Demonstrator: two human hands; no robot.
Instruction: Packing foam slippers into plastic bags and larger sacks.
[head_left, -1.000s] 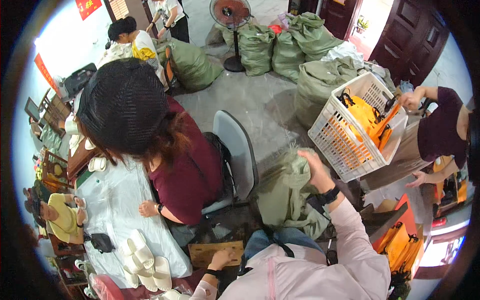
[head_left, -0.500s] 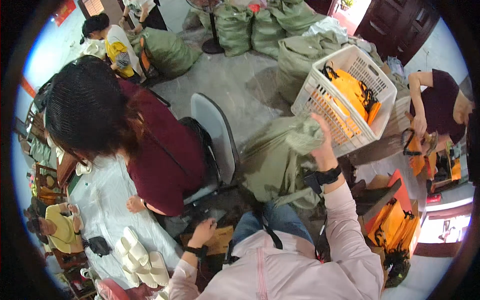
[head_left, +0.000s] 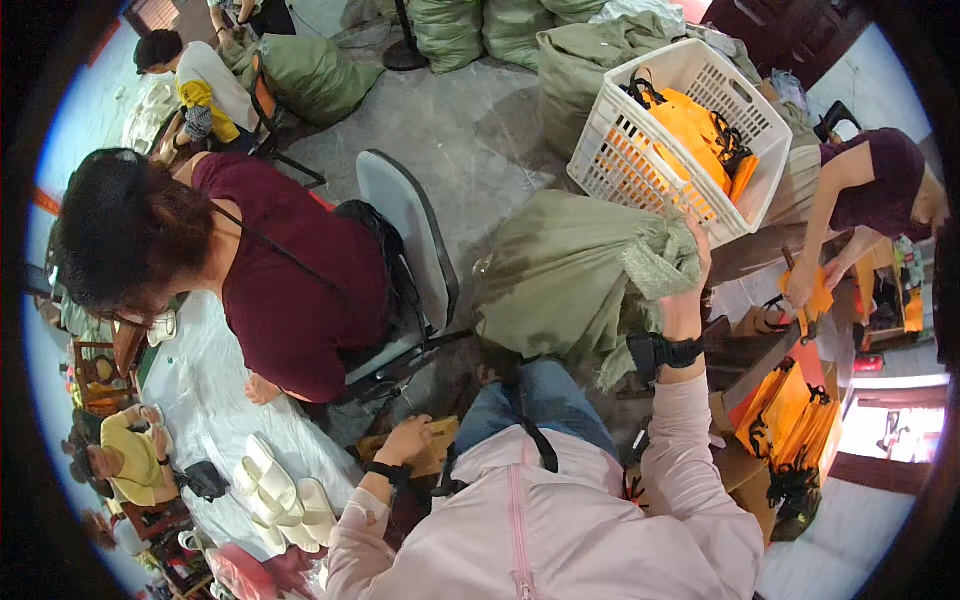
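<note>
My right hand (head_left: 688, 285) is closed round the gathered neck of a green woven sack (head_left: 560, 275). The sack bulges in front of my knees, its loose cloth hanging below my wrist. My left hand (head_left: 408, 440) is low beside my left thigh, next to a brown cardboard box (head_left: 436, 447). Its fingers look loosely bent and apart, with nothing visible in them. Just beyond my right hand stands a white plastic crate (head_left: 590, 150) with orange drawstring bags (head_left: 700, 135) inside.
A person in maroon (head_left: 300, 270) sits at my left, before a grey chair back (head_left: 405, 235). White slippers (head_left: 285, 500) lie on a plastic-covered table (head_left: 200, 400). More orange bags (head_left: 790, 415) stand in a box at right, where another person (head_left: 880, 185) bends over. Full sacks (head_left: 448, 35) line the back.
My right hand and the sack's neck have moved right and slightly down. My left hand has come nearer the cardboard box. The right-hand person has shifted an orange bag toward me.
</note>
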